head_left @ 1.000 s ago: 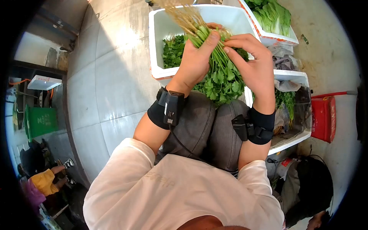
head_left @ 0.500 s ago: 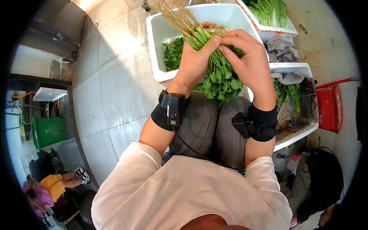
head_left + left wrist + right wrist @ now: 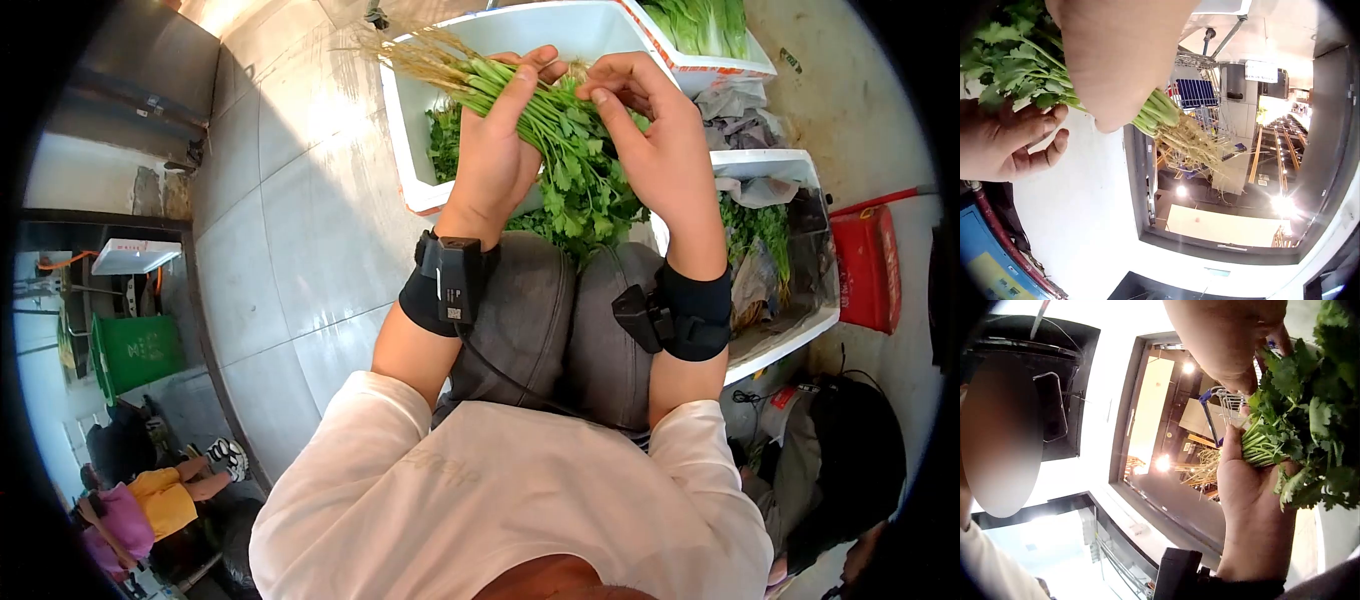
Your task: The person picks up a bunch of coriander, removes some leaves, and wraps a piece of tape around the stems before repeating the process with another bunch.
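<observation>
My left hand (image 3: 500, 150) grips a bunch of coriander (image 3: 575, 165) round its stems, thumb on top. The pale roots (image 3: 430, 58) stick out to the left, and the leaves hang to the right over my knees. In the left wrist view the stringy roots (image 3: 1191, 140) show beyond the left hand. My right hand (image 3: 655, 140) is at the leafy side of the bunch. Its thumb and forefinger tips are close together beside the stems; I cannot tell whether they pinch anything. In the right wrist view leaves (image 3: 1316, 419) cover part of the left palm.
Below the hands stands a white foam box (image 3: 408, 150) with more green leaves. Another foam box (image 3: 745, 70) holds leafy greens, and a third (image 3: 822, 250) holds herbs. A red bin (image 3: 868, 270) stands at right. People are at both lower sides.
The bunch has tilted, its roots swinging left and lower. My left hand has turned with it. The right hand's fingertips have moved from beside the left thumb a little rightward, away from it.
</observation>
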Motion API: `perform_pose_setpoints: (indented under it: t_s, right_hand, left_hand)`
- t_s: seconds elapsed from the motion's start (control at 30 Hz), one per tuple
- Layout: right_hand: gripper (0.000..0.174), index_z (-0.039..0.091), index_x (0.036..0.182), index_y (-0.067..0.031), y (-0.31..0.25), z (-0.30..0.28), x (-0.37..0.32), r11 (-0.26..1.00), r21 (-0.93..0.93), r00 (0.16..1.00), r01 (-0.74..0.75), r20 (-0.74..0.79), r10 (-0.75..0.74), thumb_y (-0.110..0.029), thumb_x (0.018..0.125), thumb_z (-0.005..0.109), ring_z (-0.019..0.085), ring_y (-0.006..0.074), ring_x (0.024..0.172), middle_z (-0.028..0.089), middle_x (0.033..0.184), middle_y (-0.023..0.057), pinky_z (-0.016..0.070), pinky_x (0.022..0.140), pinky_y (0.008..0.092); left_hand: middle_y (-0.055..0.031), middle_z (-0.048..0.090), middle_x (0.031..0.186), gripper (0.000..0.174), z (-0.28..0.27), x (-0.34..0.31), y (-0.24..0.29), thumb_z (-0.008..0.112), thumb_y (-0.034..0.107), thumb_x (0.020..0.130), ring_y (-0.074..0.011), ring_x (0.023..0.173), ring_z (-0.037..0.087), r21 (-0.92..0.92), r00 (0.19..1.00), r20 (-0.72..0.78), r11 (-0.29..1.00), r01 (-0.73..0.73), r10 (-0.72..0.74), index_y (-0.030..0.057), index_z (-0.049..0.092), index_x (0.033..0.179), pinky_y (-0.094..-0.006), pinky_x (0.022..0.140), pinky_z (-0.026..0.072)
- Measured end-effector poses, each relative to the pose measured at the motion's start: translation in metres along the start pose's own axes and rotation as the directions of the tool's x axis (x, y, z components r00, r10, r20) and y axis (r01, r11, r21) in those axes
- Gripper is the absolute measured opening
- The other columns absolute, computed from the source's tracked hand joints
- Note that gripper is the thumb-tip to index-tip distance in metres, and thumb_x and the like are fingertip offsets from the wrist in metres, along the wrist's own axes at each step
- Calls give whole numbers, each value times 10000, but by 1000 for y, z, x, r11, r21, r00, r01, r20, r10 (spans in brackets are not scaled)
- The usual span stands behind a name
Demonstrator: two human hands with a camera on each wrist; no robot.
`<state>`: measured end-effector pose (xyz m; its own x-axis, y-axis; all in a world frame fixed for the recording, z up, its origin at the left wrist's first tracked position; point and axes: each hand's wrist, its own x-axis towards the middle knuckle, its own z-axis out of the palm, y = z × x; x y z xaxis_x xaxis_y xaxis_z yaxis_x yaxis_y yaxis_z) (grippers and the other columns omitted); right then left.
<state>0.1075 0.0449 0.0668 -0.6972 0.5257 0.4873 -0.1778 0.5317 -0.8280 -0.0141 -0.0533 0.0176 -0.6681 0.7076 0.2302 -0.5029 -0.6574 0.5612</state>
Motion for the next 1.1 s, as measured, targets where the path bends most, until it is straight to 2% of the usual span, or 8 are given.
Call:
perform_pose_setpoints:
  t_s: [0.2, 0.3, 0.37, 0.7, 0.8, 0.9, 0.97, 1.1]
  right_hand:
    - [155, 688, 1091, -9, 12, -4, -3, 989, -142, 991, -49, 119, 66, -67, 966, 616, 740, 269, 937, 752, 980, 138, 551, 840, 329]
    - [166, 695, 1135, -7, 11, -3, -2, 982, -182, 993, -43, 102, 62, -56, 994, 624, 665, 138, 937, 717, 997, 59, 520, 889, 288]
    - [172, 718, 1097, -38, 8, -5, 1, 972, -228, 998, 58, 22, -55, -84, 952, 636, 697, 304, 883, 708, 998, 150, 540, 794, 357]
    - [187, 763, 1059, -68, -3, -8, -2, 962, -246, 989, 116, 118, -89, -158, 899, 730, 671, 296, 830, 692, 981, 128, 526, 743, 371]
    - [157, 735, 1073, -15, -3, -9, -3, 967, -249, 990, 57, 142, -21, -82, 931, 724, 601, 165, 824, 676, 979, 63, 494, 782, 296]
    - [137, 698, 1069, -3, 0, -8, -2, 926, -323, 980, 197, 99, -174, -86, 961, 686, 609, 185, 823, 676, 955, 83, 503, 780, 303]
    - [106, 665, 1020, -19, -5, -5, -1, 952, -264, 988, 156, 46, -149, -102, 971, 622, 662, 376, 823, 676, 913, 164, 525, 729, 409]
    - [93, 633, 1013, -10, -14, -7, -1, 964, -251, 996, 85, 31, -80, -95, 979, 615, 658, 385, 807, 678, 902, 167, 523, 729, 408]
  left_hand:
    - [-108, 647, 1219, 183, -8, 3, -2, 610, 89, 1023, -215, 1154, 614, 90, 999, 29, 995, -39, 37, 70, 514, 1177, -397, 984, 522]
    - [-72, 633, 1132, 161, -9, 2, -2, 608, 97, 1027, -185, 1081, 611, 96, 998, 40, 994, -48, 44, 79, 506, 1150, -376, 960, 521]
    - [-55, 617, 1096, 141, -6, 0, -1, 606, 102, 1030, -171, 1045, 605, 70, 998, 50, 997, -39, 36, 85, 508, 1130, -362, 948, 519]
    - [-25, 552, 1186, 76, 0, -6, 2, 597, 103, 1034, -144, 1093, 523, 124, 987, 153, 990, -64, 44, 103, 541, 1086, -335, 1019, 439]
    - [-26, 559, 1166, 85, -3, -4, 1, 620, 95, 1021, -147, 1081, 536, 141, 980, 194, 988, -69, 41, 99, 554, 1074, -332, 1015, 437]
    - [-31, 566, 1123, 110, 1, -7, 2, 651, 81, 1000, -154, 1048, 563, 180, 983, 183, 982, -53, 20, 88, 562, 1065, -330, 987, 451]
    - [-34, 568, 1093, 123, 3, -7, 1, 666, 73, 989, -158, 1020, 582, 205, 988, 155, 978, -40, 8, 81, 566, 1061, -328, 966, 465]
    - [-47, 584, 1060, 159, 2, -6, -1, 672, 30, 964, -163, 917, 625, 251, 978, 207, 967, -50, -3, 61, 568, 1081, -323, 877, 509]
